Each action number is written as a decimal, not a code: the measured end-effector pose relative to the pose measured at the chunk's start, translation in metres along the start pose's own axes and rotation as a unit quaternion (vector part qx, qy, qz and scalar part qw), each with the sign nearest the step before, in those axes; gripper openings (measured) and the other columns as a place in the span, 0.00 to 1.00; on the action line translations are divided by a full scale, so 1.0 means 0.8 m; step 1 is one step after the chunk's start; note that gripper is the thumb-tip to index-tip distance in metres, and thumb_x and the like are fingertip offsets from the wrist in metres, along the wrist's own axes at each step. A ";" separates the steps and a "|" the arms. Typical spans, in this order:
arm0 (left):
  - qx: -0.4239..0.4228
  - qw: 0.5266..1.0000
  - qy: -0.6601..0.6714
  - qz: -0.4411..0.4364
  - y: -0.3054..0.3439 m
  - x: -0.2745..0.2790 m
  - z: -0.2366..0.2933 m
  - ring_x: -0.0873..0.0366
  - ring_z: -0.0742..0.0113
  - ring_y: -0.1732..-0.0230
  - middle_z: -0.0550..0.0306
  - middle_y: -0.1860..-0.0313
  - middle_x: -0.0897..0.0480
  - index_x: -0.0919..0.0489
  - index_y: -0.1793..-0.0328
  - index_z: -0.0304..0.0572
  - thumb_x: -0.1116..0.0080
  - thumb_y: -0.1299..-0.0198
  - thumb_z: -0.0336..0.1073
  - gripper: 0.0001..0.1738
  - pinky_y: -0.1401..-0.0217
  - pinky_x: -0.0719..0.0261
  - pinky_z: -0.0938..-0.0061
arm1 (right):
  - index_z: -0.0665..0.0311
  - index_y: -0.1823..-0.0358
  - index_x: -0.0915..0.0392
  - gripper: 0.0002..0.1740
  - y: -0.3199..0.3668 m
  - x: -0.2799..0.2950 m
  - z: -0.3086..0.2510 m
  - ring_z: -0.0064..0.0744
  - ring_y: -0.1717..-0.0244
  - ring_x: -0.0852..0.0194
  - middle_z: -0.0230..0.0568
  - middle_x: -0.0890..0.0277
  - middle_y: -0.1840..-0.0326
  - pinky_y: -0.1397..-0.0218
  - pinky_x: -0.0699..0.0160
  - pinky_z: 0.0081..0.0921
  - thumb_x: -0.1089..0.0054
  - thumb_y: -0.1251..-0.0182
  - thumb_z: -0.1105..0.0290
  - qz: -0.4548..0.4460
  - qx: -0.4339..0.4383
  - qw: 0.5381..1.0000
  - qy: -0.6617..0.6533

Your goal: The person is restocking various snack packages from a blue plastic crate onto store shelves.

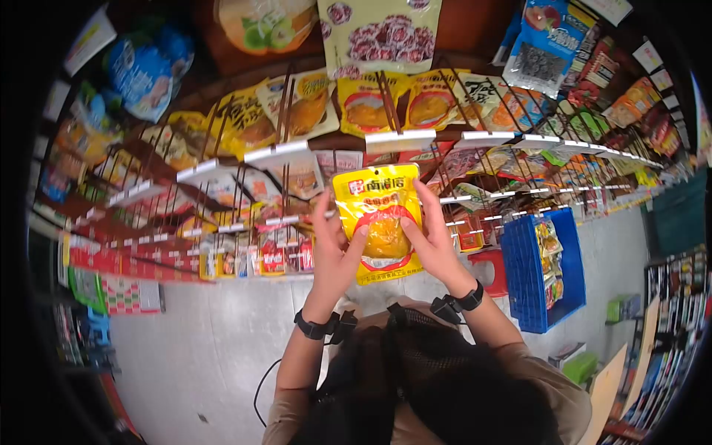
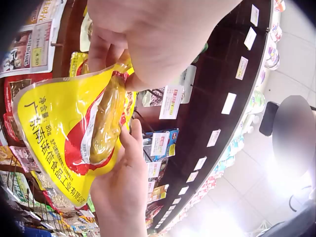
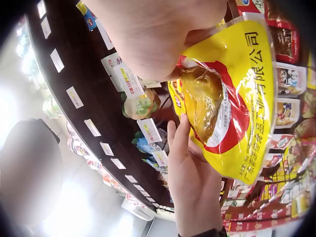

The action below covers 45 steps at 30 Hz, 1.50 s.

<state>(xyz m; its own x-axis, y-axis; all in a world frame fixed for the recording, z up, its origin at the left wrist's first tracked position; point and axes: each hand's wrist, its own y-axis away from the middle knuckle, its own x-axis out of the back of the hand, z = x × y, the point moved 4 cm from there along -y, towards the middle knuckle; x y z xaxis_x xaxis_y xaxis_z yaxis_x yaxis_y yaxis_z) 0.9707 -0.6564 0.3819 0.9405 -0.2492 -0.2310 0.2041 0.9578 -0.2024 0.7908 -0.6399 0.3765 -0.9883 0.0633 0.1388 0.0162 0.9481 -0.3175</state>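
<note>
Both hands hold a yellow snack pouch (image 1: 378, 194) up in front of the body, its printed front facing the head camera. The left hand (image 1: 337, 256) grips its left side and the right hand (image 1: 436, 248) its right side. Each thumb lies on the front, over a clear window with a golden-brown piece of food behind it. In the left wrist view the pouch (image 2: 54, 123) bulges around the food, with the right hand (image 2: 123, 185) at the far side. The right wrist view shows the pouch's lower edge with black lettering, and the left hand (image 3: 195, 190) beyond.
Curved store racks with hooks hold many hanging snack packs, among them similar yellow pouches (image 1: 367, 104), behind white price tags (image 1: 400, 141). On the floor at right stands a blue crate (image 1: 526, 274) with packs inside, near a red stool (image 1: 489, 273). Grey floor (image 1: 215, 334) lies below.
</note>
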 end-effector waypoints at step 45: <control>-0.057 0.967 -0.241 -0.055 -0.103 -0.006 0.020 0.25 0.53 0.33 0.36 0.34 0.24 0.36 0.25 0.29 0.47 0.32 0.31 0.30 0.32 0.30 0.66 | 0.70 0.27 0.41 0.31 -0.062 0.041 -0.006 0.46 0.27 0.41 0.56 0.41 0.28 0.27 0.38 0.36 0.43 0.29 0.75 0.008 0.075 0.993 0.091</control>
<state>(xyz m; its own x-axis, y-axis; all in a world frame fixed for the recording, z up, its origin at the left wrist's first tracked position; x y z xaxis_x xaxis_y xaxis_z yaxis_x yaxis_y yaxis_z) 0.9539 -0.7317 0.4145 0.9376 -0.2267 0.2637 0.3049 0.9004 -0.3102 0.7579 -0.6833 0.4012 -0.9442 0.1459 0.2953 -0.0051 0.8900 -0.4559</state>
